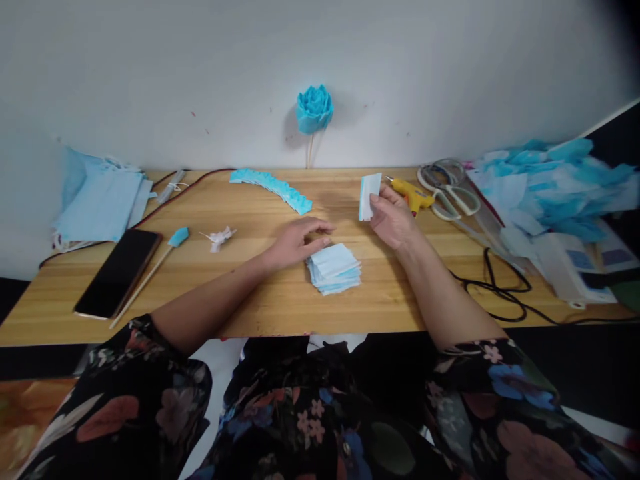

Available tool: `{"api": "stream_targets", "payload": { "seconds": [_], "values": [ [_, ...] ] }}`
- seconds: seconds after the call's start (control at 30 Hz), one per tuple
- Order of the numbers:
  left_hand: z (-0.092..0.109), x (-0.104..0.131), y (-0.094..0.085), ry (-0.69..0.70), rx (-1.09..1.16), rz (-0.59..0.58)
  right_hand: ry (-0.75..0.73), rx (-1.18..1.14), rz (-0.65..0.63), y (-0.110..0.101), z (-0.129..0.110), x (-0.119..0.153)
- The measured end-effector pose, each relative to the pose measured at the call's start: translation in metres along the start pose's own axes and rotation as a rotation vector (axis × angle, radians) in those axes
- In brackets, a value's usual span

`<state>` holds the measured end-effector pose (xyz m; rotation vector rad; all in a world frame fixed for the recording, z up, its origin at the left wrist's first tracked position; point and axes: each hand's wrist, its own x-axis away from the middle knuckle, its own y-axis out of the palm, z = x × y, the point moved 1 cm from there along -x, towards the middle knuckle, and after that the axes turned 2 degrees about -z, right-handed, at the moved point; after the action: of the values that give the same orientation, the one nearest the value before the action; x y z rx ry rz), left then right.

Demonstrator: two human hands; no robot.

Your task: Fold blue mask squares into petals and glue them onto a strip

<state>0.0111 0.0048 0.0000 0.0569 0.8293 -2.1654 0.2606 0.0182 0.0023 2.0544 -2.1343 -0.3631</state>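
My right hand [394, 217] holds up a small folded piece of blue and white mask fabric [369, 197] between thumb and fingers, above the wooden table [260, 293]. My left hand [300, 240] hovers or rests just left of a stack of cut fabric pieces [335, 267], its fingers apart and nothing in them. Whether its thumb touches the stack I cannot tell. Behind my left hand, a curved row of overlapping folded blue pieces [273, 187] lies on the wood. A blue fabric rose [314, 110] on a stick stands against the wall.
At left lie face masks [103, 203], a phone [119, 273], a stick with a blue bud [179, 236] and a white scrap [218, 238]. To the right are a yellow glue gun [411, 193], scissors [455, 201], a black cable [500, 290] and a heap of blue scraps [555, 187].
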Motion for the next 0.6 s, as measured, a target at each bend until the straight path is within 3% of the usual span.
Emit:
{"api": "stream_targets", "payload": {
  "seconds": [0.27,0.6],
  "values": [
    [-0.0046,-0.0025,0.0035,-0.008,-0.030,0.002,-0.007,-0.079,-0.008,0.0032,0.0004,0.0002],
    [-0.0088,-0.0058,0.0010,-0.152,0.211,0.074,0.059,-0.125,-0.055,0.0045,0.0019,-0.0012]
  ]
}}
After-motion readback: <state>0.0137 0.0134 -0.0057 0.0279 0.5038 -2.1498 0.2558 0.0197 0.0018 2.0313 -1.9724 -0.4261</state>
